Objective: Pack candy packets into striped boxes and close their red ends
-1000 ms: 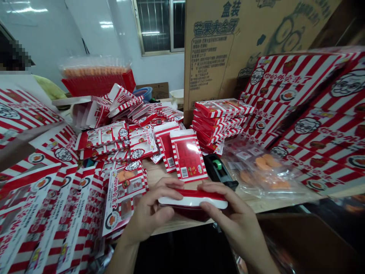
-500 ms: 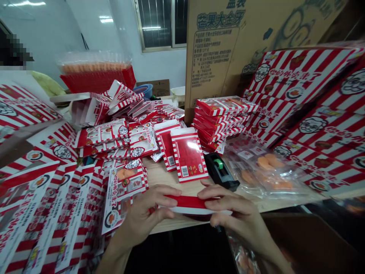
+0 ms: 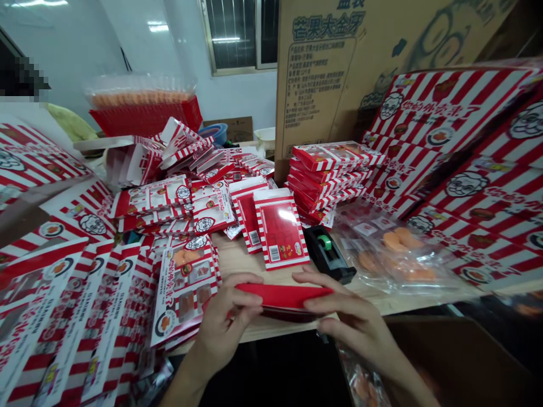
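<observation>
left grip (image 3: 224,322): closed on red card (image 3: 284,297) | right grip (image 3: 348,316): closed on same card | tape dispenser (image 3: 326,254): near, on bench (image 3: 237,265)

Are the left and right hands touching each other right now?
Apart. The head view shows the left hand and right hand on opposite ends of the red packet, with its red face showing between their fingertips.

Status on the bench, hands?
Left hand and right hand both holding red packet at its ends. Black tape dispenser just beyond. Striped packs beside left hand.
</observation>
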A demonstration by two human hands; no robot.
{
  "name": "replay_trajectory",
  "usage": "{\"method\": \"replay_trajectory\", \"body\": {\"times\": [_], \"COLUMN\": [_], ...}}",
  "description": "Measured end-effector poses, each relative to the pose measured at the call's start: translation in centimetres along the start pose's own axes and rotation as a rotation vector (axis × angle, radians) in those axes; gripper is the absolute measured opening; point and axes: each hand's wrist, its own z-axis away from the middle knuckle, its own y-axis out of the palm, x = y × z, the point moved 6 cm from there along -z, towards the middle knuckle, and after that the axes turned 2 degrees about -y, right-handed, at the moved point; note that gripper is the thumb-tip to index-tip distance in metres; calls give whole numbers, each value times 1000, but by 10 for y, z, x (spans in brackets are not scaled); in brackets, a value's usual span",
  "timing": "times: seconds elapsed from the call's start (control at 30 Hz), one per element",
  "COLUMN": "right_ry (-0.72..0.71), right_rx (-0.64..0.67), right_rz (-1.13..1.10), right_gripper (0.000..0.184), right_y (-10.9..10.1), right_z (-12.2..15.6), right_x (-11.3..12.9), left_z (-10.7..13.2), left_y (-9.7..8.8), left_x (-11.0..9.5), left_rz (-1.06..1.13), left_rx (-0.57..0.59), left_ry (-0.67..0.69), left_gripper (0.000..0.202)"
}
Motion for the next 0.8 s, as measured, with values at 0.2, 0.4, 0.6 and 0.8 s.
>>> {"method": "replay_trajectory", "body": {"times": [0.2,0.4,0.6,0.8], "right_ry": [457,662,610,650], "right_rx": [-672,-486,-637,-766], "right_rz": [350,89,-107,-18], "right_gripper": [29,45,50,43], "right_y": [-97,-99,-84,-75], "right_z": [25,31,61,75], "right_x": [-89,-129,-126,-152], "left_z": [0,3,-1,1], "left_y": [1,3,5,6], "left_x": [2,5,5,5], "left_rz": [-43,-13,-4,-22], "left_rx": [-18,-24,-12,11], "left_ry": [-9,-50,-14,-16], "left_gripper": [12,10,16,16]}}
